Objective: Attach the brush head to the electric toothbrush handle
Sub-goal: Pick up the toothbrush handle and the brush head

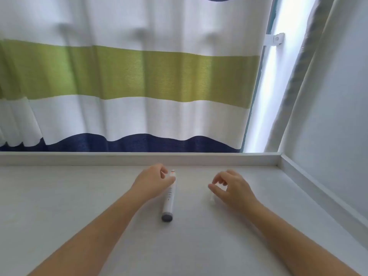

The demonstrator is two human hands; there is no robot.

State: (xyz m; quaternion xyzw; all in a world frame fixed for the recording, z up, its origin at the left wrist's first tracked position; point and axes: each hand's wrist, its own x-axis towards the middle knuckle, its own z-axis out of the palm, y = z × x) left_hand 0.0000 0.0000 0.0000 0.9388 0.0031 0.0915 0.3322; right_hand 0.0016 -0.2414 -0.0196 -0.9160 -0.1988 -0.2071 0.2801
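White laminate table [79, 196], pale and bare, carries both forearms reaching in from the near edge toward the far rim. The left hand [152, 181] lies palm down with its wrist bent right, fingers curled and the thumb stretched along the far end of the handle [169, 198]. Thumb and fingertips touch the handle's upper part, but whether they truly grip it cannot be told. The handle is a white stick lying flat, pointing away, its dark grey base nearest the viewer; small marks run down its face (too small to read) and a red spot sits near its far tip.

Well right of the handle, the right hand [232, 188] hovers low with knuckles up, fingers bent into a loose, narrow pinch, thumb pointing left. Something small and white, the head [212, 200], lies on the table just beneath the thumb (blurred; contact is unclear). Behind the rim hangs a curtain [129, 76] banded white, green and navy.
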